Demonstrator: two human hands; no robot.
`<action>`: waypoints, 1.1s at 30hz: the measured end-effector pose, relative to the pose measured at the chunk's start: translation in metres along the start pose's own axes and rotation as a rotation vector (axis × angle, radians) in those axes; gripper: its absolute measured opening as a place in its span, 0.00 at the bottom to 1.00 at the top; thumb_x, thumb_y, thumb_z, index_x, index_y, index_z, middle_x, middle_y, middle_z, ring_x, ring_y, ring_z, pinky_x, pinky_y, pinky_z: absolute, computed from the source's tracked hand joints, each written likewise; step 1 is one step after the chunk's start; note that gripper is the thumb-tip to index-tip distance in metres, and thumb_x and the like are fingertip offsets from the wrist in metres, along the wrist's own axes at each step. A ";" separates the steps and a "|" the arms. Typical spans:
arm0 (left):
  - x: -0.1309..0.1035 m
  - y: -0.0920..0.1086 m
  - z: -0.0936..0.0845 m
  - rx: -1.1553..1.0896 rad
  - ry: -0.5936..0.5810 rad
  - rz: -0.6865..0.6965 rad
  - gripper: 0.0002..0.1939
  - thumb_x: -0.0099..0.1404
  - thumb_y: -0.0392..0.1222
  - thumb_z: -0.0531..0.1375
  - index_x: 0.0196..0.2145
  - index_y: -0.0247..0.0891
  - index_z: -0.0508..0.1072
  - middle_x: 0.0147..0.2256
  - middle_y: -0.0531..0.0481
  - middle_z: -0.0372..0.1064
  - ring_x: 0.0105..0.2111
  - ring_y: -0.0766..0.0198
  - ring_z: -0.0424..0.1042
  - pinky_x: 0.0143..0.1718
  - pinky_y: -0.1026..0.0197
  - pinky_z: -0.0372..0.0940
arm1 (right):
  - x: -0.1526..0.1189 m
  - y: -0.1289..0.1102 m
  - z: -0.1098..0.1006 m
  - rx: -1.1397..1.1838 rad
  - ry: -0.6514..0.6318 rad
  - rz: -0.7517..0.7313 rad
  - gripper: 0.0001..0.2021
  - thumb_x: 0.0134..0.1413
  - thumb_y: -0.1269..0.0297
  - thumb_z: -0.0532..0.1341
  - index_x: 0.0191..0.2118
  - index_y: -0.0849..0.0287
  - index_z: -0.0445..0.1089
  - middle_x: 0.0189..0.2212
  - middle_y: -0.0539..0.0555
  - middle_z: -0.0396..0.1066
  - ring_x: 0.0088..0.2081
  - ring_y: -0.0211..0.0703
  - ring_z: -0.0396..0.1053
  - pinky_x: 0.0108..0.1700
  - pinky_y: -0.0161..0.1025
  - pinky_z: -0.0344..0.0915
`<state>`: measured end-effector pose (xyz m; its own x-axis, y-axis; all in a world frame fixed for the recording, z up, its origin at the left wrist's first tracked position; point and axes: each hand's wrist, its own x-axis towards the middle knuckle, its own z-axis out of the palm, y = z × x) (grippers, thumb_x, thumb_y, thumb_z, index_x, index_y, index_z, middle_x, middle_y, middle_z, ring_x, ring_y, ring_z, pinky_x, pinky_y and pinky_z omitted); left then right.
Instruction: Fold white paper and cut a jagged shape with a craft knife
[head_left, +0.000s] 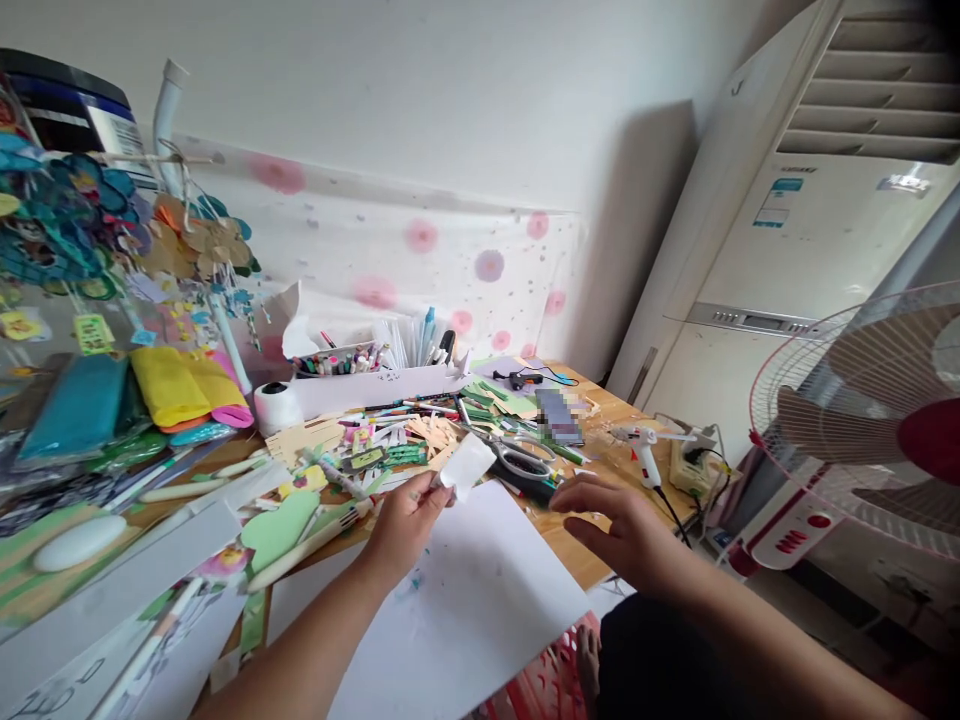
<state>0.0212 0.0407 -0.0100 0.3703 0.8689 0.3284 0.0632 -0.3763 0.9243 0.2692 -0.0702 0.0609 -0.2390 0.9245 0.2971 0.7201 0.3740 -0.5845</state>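
A small white piece (466,466), rounded at the corners and looking like paper or thin plastic, is pinched between the thumb and fingers of my left hand (409,515). Below it lies a large white sheet (457,600) at the table's front edge. My right hand (611,520) hovers over the table to the right of the sheet, its fingers loosely apart and holding nothing. Just beyond that hand are grey-handled scissors (523,460). A white glue gun (641,450) stands farther right on the table.
Paper scraps (424,445) and pens cover the table's middle. Behind them is a long white box (382,383) of markers. Rolled coloured sheets (180,385) lie at the left, under hanging paper flowers. A power strip (694,465) and a fan (870,420) are at the right.
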 end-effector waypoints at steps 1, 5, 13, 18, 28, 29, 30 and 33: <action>-0.001 0.003 0.001 -0.003 -0.021 -0.012 0.13 0.64 0.49 0.56 0.32 0.36 0.72 0.30 0.50 0.71 0.35 0.59 0.70 0.40 0.56 0.64 | 0.007 0.007 -0.001 0.002 -0.010 0.003 0.07 0.57 0.66 0.57 0.40 0.58 0.71 0.40 0.58 0.72 0.41 0.45 0.69 0.42 0.42 0.67; -0.007 0.013 0.008 -0.026 -0.141 -0.072 0.14 0.62 0.49 0.57 0.26 0.38 0.72 0.27 0.49 0.70 0.31 0.59 0.68 0.35 0.60 0.63 | 0.044 0.029 0.002 0.145 -0.072 0.063 0.17 0.54 0.59 0.61 0.48 0.59 0.67 0.45 0.60 0.69 0.43 0.47 0.68 0.42 0.43 0.66; -0.009 0.009 0.007 -0.090 -0.143 -0.237 0.12 0.60 0.49 0.59 0.28 0.37 0.72 0.27 0.50 0.68 0.29 0.61 0.65 0.30 0.63 0.60 | 0.096 0.047 0.046 0.785 -0.252 0.148 0.16 0.47 0.54 0.66 0.28 0.61 0.65 0.23 0.47 0.62 0.25 0.32 0.59 0.26 0.31 0.55; -0.007 0.013 0.007 -0.197 -0.079 -0.311 0.16 0.59 0.55 0.59 0.32 0.38 0.71 0.29 0.49 0.68 0.31 0.60 0.66 0.32 0.62 0.62 | 0.095 0.048 0.061 0.951 -0.197 0.305 0.17 0.46 0.54 0.67 0.27 0.61 0.62 0.22 0.46 0.62 0.23 0.31 0.56 0.25 0.31 0.51; -0.001 0.009 0.009 -0.094 0.065 -0.387 0.12 0.57 0.48 0.60 0.23 0.38 0.69 0.21 0.53 0.63 0.23 0.64 0.64 0.23 0.64 0.60 | 0.093 0.048 0.071 0.844 -0.207 0.287 0.17 0.48 0.51 0.65 0.28 0.60 0.63 0.24 0.47 0.60 0.25 0.33 0.57 0.27 0.32 0.54; -0.002 0.009 0.008 -0.050 0.082 -0.359 0.12 0.57 0.48 0.59 0.22 0.38 0.69 0.20 0.54 0.62 0.22 0.64 0.62 0.22 0.65 0.58 | 0.093 0.048 0.072 0.802 -0.202 0.258 0.17 0.48 0.51 0.65 0.30 0.60 0.63 0.25 0.47 0.61 0.26 0.34 0.58 0.27 0.32 0.55; -0.002 0.009 0.008 -0.003 0.096 -0.328 0.12 0.57 0.48 0.60 0.22 0.39 0.69 0.20 0.55 0.60 0.21 0.65 0.61 0.22 0.65 0.57 | 0.092 0.048 0.072 0.766 -0.193 0.223 0.17 0.47 0.51 0.66 0.32 0.60 0.64 0.26 0.48 0.62 0.27 0.35 0.59 0.28 0.32 0.56; -0.005 0.011 0.007 0.123 0.106 -0.223 0.08 0.57 0.46 0.61 0.24 0.40 0.72 0.21 0.54 0.61 0.23 0.64 0.61 0.23 0.64 0.57 | 0.090 0.048 0.071 0.695 -0.155 0.104 0.15 0.49 0.53 0.65 0.34 0.60 0.66 0.28 0.50 0.65 0.30 0.37 0.63 0.31 0.33 0.60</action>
<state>0.0266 0.0301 -0.0025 0.2361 0.9610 0.1440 0.2469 -0.2026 0.9476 0.2361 0.0359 0.0061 -0.3189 0.9383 0.1335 0.1750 0.1967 -0.9647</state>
